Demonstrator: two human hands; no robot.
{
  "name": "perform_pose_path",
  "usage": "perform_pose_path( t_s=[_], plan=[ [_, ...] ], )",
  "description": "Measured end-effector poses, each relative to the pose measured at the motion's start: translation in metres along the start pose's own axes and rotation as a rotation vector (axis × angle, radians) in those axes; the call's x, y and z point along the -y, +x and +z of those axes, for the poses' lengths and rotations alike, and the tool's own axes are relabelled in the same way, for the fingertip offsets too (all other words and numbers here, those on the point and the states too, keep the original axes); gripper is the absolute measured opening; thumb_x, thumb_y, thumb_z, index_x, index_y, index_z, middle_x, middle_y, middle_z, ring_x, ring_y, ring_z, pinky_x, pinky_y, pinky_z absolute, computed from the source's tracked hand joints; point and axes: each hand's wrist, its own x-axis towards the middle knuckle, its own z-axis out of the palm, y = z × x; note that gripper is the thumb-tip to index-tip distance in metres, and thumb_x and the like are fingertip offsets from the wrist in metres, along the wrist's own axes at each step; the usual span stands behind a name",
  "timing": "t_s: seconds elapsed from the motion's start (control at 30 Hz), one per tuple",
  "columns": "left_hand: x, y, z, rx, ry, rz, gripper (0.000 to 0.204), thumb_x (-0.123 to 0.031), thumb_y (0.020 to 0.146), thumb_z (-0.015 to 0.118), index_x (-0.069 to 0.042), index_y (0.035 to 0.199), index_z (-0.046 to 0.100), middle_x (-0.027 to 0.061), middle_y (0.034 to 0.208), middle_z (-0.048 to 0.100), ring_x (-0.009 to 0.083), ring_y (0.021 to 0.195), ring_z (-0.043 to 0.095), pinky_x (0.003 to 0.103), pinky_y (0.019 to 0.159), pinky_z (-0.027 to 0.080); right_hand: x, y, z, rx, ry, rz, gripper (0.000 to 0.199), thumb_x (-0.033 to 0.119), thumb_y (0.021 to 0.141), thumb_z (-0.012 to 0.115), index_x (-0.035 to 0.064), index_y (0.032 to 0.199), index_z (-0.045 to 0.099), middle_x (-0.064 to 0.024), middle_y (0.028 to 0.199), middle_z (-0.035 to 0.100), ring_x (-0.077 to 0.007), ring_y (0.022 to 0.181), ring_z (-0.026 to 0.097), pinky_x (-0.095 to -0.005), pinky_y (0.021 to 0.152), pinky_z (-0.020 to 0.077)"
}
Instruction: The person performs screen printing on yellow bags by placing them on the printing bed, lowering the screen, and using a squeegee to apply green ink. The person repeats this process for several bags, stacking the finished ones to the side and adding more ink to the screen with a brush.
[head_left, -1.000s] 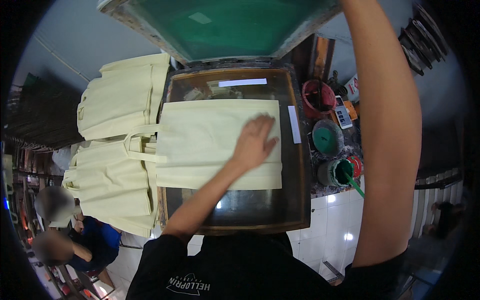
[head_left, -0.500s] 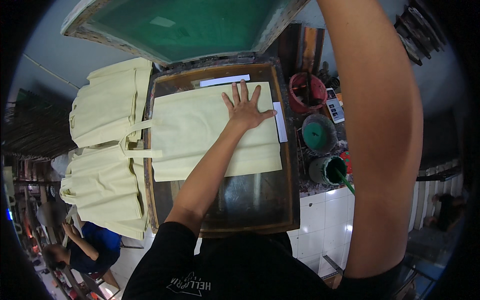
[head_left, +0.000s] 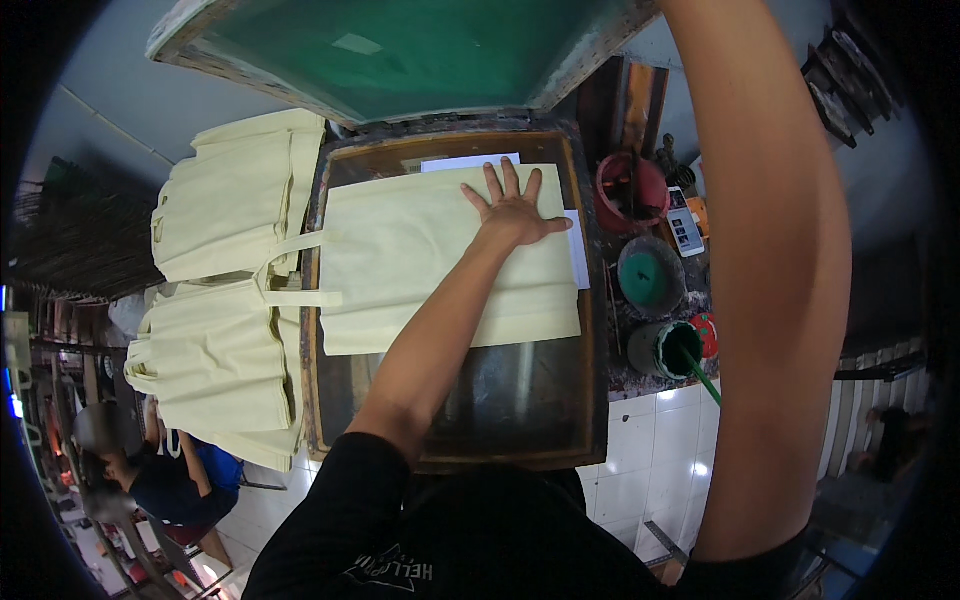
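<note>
My left hand [head_left: 513,218] lies flat with fingers spread on a pale cream cloth tote bag [head_left: 400,250], near its far right corner. The bag rests on a dark, wood-edged printing board [head_left: 520,400], its handles trailing off the left side. White strips show beside it: one strip [head_left: 470,162] along the far edge, another strip [head_left: 576,250] at the right, close to my thumb. Beyond the board, a printing screen [head_left: 400,60] with green mesh stands raised and tilted. My right arm reaches up toward the screen's right corner; the hand is beyond the picture's top edge.
Two piles of cream bags, a far pile [head_left: 235,195] and a near pile [head_left: 215,360], sit left. At right are a red bucket [head_left: 632,205], a bowl of green ink [head_left: 645,278], an ink pot [head_left: 662,350] with a green stick, and a phone [head_left: 685,222]. Someone [head_left: 180,480] sits at lower left.
The whole view has shifted slightly, so the board and bags appear farther right. My left hand remains spread on the bag, and my right arm stays raised.
</note>
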Motion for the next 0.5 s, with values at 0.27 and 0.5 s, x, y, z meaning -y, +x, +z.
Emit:
perform_pose_path(
  t_s=[0.27, 0.5],
  plan=[
    [0.042, -0.118, -0.054, -0.45, -1.072, 0.587, 0.07, -0.043, 0.096, 0.067, 0.002, 0.146, 0.047, 0.0257, 0.142, 0.054, 0.0392, 0.132, 0.053, 0.051, 0.113, 0.039, 0.058, -0.091, -0.023, 0.198, 0.063, 0.285, 0.036, 0.039, 0.089, 0.073, 0.0037, 0.087, 0.074, -0.018, 0.079, 0.07, -0.0307, 0.07, 0.065, -0.0441, 0.067, 0.0503],
    [0.133, -0.299, 0.042, -0.185, -1.689, 0.303, 0.025, -0.015, 0.101, 0.063, 0.008, 0.107, 0.068, 0.0203, 0.092, 0.075, 0.0251, 0.08, 0.073, 0.038, 0.077, 0.058, 0.114, -0.281, 0.008, 0.13, 0.216, 0.118, 0.028, 0.033, 0.085, 0.076, 0.0088, 0.081, 0.061, -0.0051, 0.075, 0.057, -0.0258, 0.069, 0.058, -0.0391, 0.063, 0.0462]
  ],
)
